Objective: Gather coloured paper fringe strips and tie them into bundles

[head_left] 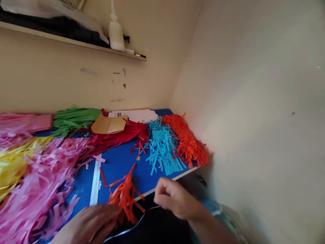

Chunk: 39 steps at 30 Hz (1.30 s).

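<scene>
An orange fringed paper tassel [124,195] lies over the table's front edge, its cut strips spreading upward. My left hand [92,220] is at its lower end, with fingers curled round the orange paper; part of the grip is hidden. Beyond the table edge, my right hand [175,198] is closed, thumb against the curled fingers. Whatever it may hold is too small or hidden to make out. A thin shiny line [132,227] runs from near my left hand toward my right hand, along a black surface [162,227] below; I cannot tell what it is.
On the blue table [116,162] lie fringed paper bundles: pink [48,179], yellow [12,166], green [73,118], red [114,135], light blue [164,145] and orange [189,142]. Folded brown card [109,124] rests on the red. Above, a shelf [76,42] carries a white bottle [116,35]. A wall [254,101] bounds the right.
</scene>
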Available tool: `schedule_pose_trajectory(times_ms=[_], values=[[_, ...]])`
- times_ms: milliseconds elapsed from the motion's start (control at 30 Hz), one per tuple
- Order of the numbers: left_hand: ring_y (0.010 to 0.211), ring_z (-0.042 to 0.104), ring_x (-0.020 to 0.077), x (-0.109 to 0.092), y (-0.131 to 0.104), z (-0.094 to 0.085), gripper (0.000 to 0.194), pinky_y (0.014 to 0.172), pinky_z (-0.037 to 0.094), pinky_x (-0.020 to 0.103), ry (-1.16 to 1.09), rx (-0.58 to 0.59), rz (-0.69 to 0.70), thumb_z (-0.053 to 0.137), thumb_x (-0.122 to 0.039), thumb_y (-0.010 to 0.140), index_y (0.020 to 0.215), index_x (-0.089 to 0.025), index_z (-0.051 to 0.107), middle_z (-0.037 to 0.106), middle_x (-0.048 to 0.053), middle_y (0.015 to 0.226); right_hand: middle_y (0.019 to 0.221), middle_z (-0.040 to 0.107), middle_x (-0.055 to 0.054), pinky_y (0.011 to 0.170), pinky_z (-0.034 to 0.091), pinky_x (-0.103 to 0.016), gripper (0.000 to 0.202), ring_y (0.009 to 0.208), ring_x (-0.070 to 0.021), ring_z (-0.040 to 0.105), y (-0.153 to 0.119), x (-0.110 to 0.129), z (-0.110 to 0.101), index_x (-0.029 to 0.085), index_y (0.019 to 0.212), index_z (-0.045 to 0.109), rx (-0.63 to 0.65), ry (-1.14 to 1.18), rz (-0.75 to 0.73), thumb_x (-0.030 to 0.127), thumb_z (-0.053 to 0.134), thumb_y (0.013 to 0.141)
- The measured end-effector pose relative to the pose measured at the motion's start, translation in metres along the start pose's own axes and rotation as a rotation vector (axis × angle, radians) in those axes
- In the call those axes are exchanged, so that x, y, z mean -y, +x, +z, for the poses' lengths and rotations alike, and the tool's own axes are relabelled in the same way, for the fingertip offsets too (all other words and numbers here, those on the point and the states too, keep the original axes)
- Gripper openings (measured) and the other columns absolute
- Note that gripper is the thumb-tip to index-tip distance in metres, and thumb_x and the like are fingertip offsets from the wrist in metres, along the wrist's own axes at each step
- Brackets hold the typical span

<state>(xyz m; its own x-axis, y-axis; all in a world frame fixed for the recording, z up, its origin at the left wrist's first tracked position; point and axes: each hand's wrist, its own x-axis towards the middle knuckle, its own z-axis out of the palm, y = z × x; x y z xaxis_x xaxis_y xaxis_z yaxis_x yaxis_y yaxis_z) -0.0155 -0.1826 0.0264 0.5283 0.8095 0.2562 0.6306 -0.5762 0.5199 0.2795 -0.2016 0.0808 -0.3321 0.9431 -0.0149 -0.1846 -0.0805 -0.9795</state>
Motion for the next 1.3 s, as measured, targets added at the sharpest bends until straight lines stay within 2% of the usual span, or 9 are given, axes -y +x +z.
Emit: schedule_pose_trajectory(times_ms=[100, 167, 267, 367, 433, 567, 633, 900, 1300], values=[[0.094, 0.07, 0.0222, -0.004, 0.074, 0.009, 0.034, 0.085, 0.053, 0.029, 0.025, 0.044, -0.268, 0.049, -0.047, 0.088, 0.103, -0.028, 0.073, 0.076, 0.005, 0.104, 0.073, 0.052, 0.005, 0.054, 0.033, -0.019, 0.029, 0.057, -0.0068, 0.042, 0.016, -0.038, 0.018, 0.019, 0.1, 0.059, -0.114, -0.105, 0.115, 0.033, 0.073, 0.08], [0.099, 0.067, 0.0292, 0.0, 0.118, 0.027, 0.039, 0.088, 0.05, 0.038, 0.073, 0.003, -0.362, 0.05, -0.044, 0.085, 0.105, -0.018, 0.071, 0.073, 0.014, 0.106, 0.077, 0.057, 0.004, 0.05, 0.029, -0.019, 0.04, 0.051, -0.0055, 0.038, 0.019, -0.065, 0.02, 0.018, 0.115, 0.057, -0.013, -0.042, 0.189, 0.037, 0.069, 0.082], [0.088, 0.067, 0.0311, 0.011, 0.144, 0.049, 0.031, 0.082, 0.049, 0.04, 0.049, 0.018, -0.422, 0.05, -0.037, 0.081, 0.088, -0.016, 0.072, 0.073, 0.016, 0.09, 0.079, 0.066, -0.001, 0.045, 0.025, -0.019, 0.038, 0.046, -0.0045, 0.034, 0.014, -0.09, 0.009, 0.016, 0.11, 0.063, -0.005, 0.012, 0.194, 0.043, 0.067, 0.084], [0.088, 0.068, 0.0285, 0.01, 0.126, 0.05, 0.033, 0.082, 0.05, 0.038, -0.037, 0.038, -0.433, 0.047, -0.042, 0.083, 0.084, -0.02, 0.072, 0.074, 0.012, 0.091, 0.08, 0.071, -0.005, 0.043, 0.022, -0.02, 0.037, 0.044, -0.0041, 0.033, 0.009, -0.088, -0.004, 0.014, 0.098, 0.069, -0.236, 0.136, 0.163, 0.046, 0.071, 0.081], [0.088, 0.069, 0.0255, -0.003, 0.106, 0.044, 0.037, 0.079, 0.051, 0.034, -0.274, -0.008, -0.483, 0.053, -0.053, 0.08, 0.092, -0.022, 0.071, 0.075, 0.008, 0.095, 0.074, 0.07, -0.005, 0.043, 0.021, -0.02, 0.038, 0.043, -0.0041, 0.032, 0.014, -0.078, -0.006, 0.013, 0.095, 0.071, -0.355, 0.168, 0.127, 0.048, 0.071, 0.081], [0.058, 0.06, 0.0138, -0.037, 0.077, 0.039, 0.043, 0.057, 0.048, 0.023, -1.021, -0.148, -0.703, 0.079, -0.057, 0.06, 0.077, -0.02, 0.064, 0.066, -0.001, 0.066, 0.064, 0.064, 0.0, 0.049, 0.032, -0.019, 0.035, 0.049, -0.0067, 0.041, 0.034, -0.057, 0.009, 0.016, 0.092, 0.074, -0.355, 0.106, 0.033, 0.049, 0.074, 0.079], [0.052, 0.055, 0.0099, -0.046, 0.069, 0.041, 0.042, 0.052, 0.043, 0.018, -1.17, -0.152, -0.762, 0.084, -0.052, 0.058, 0.07, -0.018, 0.063, 0.062, -0.002, 0.058, 0.071, 0.066, -0.001, 0.06, 0.043, -0.022, 0.029, 0.06, -0.0104, 0.053, 0.041, -0.052, 0.021, 0.018, 0.089, 0.075, -0.323, 0.075, -0.011, 0.045, 0.075, 0.079], [0.052, 0.056, 0.0108, -0.051, 0.063, 0.042, 0.041, 0.05, 0.042, 0.018, -1.27, -0.189, -0.837, 0.089, -0.047, 0.051, 0.07, -0.017, 0.07, 0.067, 0.001, 0.058, 0.074, 0.066, -0.001, 0.063, 0.044, -0.022, 0.014, 0.066, -0.0128, 0.057, 0.041, -0.052, 0.03, 0.019, 0.08, 0.077, -0.325, -0.036, -0.071, 0.031, 0.071, 0.08], [0.07, 0.067, 0.0194, -0.045, 0.056, 0.049, 0.04, 0.066, 0.054, 0.026, -1.027, -0.2, -0.694, 0.08, -0.056, 0.061, 0.076, -0.019, 0.071, 0.072, 0.004, 0.073, 0.068, 0.064, -0.001, 0.059, 0.042, -0.022, 0.013, 0.062, -0.0126, 0.057, 0.041, -0.057, 0.035, 0.019, 0.073, 0.074, -0.431, -0.409, -0.208, 0.018, 0.063, 0.08]])
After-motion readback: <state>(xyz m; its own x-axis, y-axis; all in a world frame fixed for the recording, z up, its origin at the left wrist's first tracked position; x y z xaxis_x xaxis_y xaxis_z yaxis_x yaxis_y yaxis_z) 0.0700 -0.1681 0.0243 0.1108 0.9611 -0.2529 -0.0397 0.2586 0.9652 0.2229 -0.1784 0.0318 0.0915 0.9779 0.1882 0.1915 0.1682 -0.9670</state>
